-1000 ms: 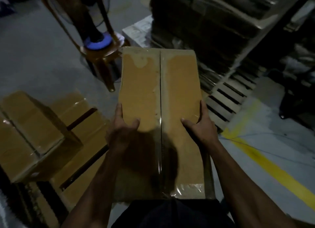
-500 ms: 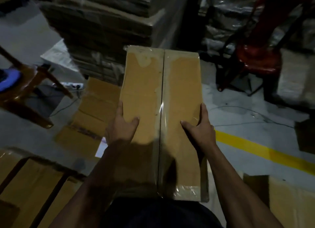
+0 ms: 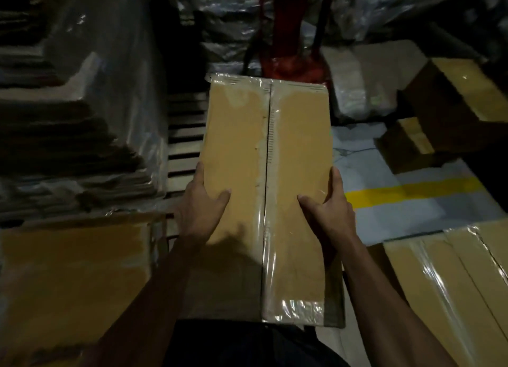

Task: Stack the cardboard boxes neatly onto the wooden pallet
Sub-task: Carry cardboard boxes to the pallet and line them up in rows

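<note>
- Dim room; grey floor [image 3: 384,221] at right of frame with a yellow painted line [image 3: 412,192] across it.
- Red chair [image 3: 291,50] at upper centre.
- Plastic-wrapped stacks of flattened cardboard [image 3: 68,119] fill the upper left.

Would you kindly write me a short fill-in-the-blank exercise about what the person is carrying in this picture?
1. The left hand and the right hand hold one long cardboard box by its two ____ sides.
2. The seam down the box's top is sealed with clear ____.
3. The stripe painted on the floor to the right is ____.
4. The chair beyond the box's far end is ____.

Missing words: long; tape; yellow; red
</note>
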A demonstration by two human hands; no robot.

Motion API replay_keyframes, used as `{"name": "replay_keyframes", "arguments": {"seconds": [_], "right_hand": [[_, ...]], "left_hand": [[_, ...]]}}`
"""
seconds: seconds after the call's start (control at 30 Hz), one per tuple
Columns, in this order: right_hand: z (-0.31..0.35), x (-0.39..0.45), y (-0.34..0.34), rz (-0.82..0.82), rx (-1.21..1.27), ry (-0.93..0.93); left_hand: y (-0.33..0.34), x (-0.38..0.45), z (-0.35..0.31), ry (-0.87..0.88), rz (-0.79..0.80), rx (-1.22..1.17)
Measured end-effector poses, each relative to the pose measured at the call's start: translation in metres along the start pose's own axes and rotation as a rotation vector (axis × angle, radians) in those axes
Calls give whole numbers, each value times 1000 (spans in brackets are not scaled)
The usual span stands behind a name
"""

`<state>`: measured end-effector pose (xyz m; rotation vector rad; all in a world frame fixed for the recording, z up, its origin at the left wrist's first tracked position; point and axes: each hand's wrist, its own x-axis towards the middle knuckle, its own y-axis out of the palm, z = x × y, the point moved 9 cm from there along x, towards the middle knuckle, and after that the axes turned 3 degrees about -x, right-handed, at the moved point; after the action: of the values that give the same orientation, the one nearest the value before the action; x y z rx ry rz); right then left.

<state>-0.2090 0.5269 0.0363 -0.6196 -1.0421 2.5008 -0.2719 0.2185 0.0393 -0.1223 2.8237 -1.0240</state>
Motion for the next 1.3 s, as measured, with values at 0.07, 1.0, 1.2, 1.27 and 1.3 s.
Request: {"name": "replay_keyframes", "arguments": {"seconds": [0.07, 1.0, 1.2, 1.27, 1.3], "right_hand": [[4, 19, -3, -64, 24, 63], [-120, 173, -165, -550, 304, 582], [-165, 167, -212, -695, 354, 724], [-179, 161, -222, -740, 371, 779], [-186, 157, -227, -766, 383, 813]], "left_hand": [[16, 41, -14, 58, 75, -2], [314, 214, -323, 557, 535, 217], [397, 188, -395, 690, 677, 235], [426, 177, -414, 730, 734, 249], [441, 171, -424, 758, 762, 257]]}}
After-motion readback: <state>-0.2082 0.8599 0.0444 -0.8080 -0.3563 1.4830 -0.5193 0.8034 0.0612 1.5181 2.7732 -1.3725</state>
